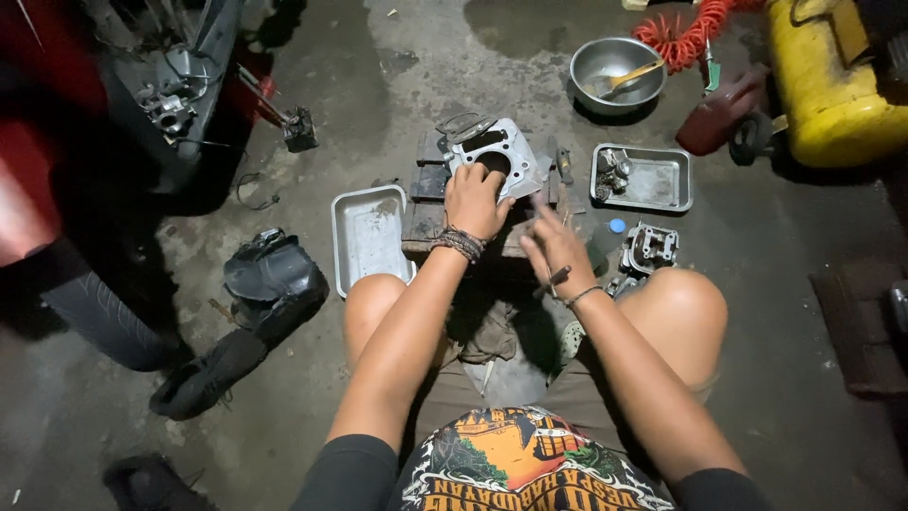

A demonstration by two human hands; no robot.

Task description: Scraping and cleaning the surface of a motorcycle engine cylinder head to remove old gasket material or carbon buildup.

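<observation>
A silver engine cylinder block (506, 151) with a round bore rests on a dark wooden block (427, 216) on the floor in front of me. My left hand (476, 199) lies on the cylinder's near edge, fingers curled over it. My right hand (553, 248) hovers just to the right, fingers spread and blurred, with a small dark tool or part (558, 276) under the palm; whether it grips it is unclear. Both wrists wear bracelets.
An empty metal tray (364, 237) lies to the left, and a tray with small parts (653, 180) to the right. A cylinder head (651, 248) sits by my right knee. Farther off are a steel bowl (615, 71), a yellow compressor tank (823, 95) and a motorcycle wheel (95, 312).
</observation>
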